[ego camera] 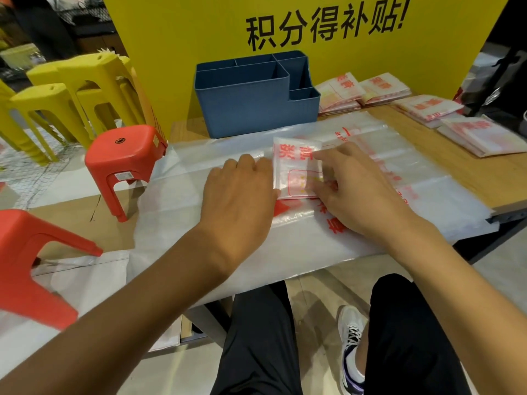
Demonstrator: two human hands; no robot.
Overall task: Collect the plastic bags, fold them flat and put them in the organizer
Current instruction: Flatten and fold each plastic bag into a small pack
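Between our two hands lies a small folded square of clear plastic bag printed with red characters (296, 168), resting on top of a larger translucent plastic bag with red print (370, 166) that is spread flat across the wooden tabletop (484, 169) and hangs over its near edge. Our left hand (242, 195) lies palm down with fingers straight, its fingertips touching the left edge of the folded square and pressing it down. Our right hand (356, 189) sits on the square's right side: the index finger stretches across its upper part while the thumb and the other fingers curl at its lower right corner, pinching the layers there.

Beyond both hands, just past the spread bag, stands a blue ribbed plastic organizer with several open compartments (256, 101); no bag shows in those we can see into. To the right of the organizer, and well beyond our right hand, stacks of folded red-printed plastic bags (427, 106) lie in a row on the tabletop. Behind these rises a yellow board with black characters (313, 24).

Off to the left of our left hand are red plastic stools (128, 158) and stacked yellow plastic stools (71, 89) on the floor.
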